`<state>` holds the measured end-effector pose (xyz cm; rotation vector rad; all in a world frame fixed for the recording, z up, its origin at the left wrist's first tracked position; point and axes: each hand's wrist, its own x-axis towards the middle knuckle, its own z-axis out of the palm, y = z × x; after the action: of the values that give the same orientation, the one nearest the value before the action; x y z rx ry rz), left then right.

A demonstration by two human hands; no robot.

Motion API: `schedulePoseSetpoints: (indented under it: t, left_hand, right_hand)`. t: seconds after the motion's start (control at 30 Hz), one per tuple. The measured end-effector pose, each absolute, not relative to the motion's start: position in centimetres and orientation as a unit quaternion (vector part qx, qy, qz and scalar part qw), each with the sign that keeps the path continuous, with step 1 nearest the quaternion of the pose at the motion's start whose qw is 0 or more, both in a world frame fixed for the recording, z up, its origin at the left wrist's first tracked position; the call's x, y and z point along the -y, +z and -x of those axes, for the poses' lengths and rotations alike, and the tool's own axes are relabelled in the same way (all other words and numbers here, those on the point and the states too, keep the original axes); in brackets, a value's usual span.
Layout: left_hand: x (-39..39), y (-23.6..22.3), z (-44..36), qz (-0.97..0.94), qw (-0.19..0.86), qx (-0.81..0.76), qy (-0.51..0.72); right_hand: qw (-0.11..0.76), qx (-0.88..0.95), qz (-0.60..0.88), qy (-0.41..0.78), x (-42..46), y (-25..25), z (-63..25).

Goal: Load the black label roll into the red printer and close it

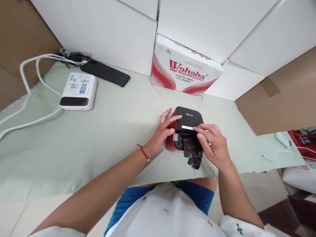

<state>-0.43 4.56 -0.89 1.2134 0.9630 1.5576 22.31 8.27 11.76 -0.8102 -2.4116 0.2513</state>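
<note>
A small red-and-black device (pixel 187 120) with rounded corners sits on the cloth near the table's front edge. Its black lid carries white lettering and a white label strip (pixel 187 127). Shiny black plastic film (pixel 191 147) hangs from its front opening, crumpled at the lower end. My left hand (pixel 161 133) rests against the device's left side, fingers spread, with one fingertip on the lid. At the lid's front right corner, my right hand (pixel 213 141) has thumb and fingers drawn together beside the label's end. What lies between those fingertips is too small to make out.
A Wahaha water carton (pixel 184 67) stands behind the device against stacked white boxes (pixel 106 29). At the left are a white power-bank-like box (pixel 79 91), white cables (pixel 37 59) and a black phone-like slab (pixel 105 72). A brown carton (pixel 276 92) and thin white cable (pixel 278 152) are right.
</note>
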Motion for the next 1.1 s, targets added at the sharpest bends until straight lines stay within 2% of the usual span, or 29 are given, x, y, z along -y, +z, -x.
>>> schedulePoseSetpoints:
  t: [0.13, 0.4, 0.57, 0.77, 0.9, 1.1]
  left_hand:
    - [-4.3, 0.1, 0.4, -0.474, 0.444, -0.377, 0.661]
    - [-4.7, 0.0, 0.9, -0.449, 0.515, -0.333, 0.649]
    - [-4.8, -0.6, 1.3, -0.44, 0.553, -0.316, 0.633]
    - [-4.5, -0.4, 0.6, -0.413, 0.566, -0.326, 0.635]
    - [-4.2, 0.0, 0.4, -0.402, 0.57, -0.327, 0.638]
    - [-4.3, 0.7, 0.0, -0.38, 0.603, -0.284, 0.642]
  right_hand:
    - [0.314, 0.889, 0.317, 0.102, -7.7, 10.1, -22.5]
    - [0.323, 0.867, 0.356, 0.133, -7.4, 9.2, -21.9]
    - [0.334, 0.868, 0.34, 0.14, -7.3, 9.6, -22.0]
    - [0.385, 0.871, 0.276, 0.13, -4.9, 9.9, -22.7]
    - [0.363, 0.892, 0.232, 0.138, -4.4, 10.3, -22.8]
    - [0.319, 0.894, 0.279, 0.145, -6.8, 12.1, -21.9]
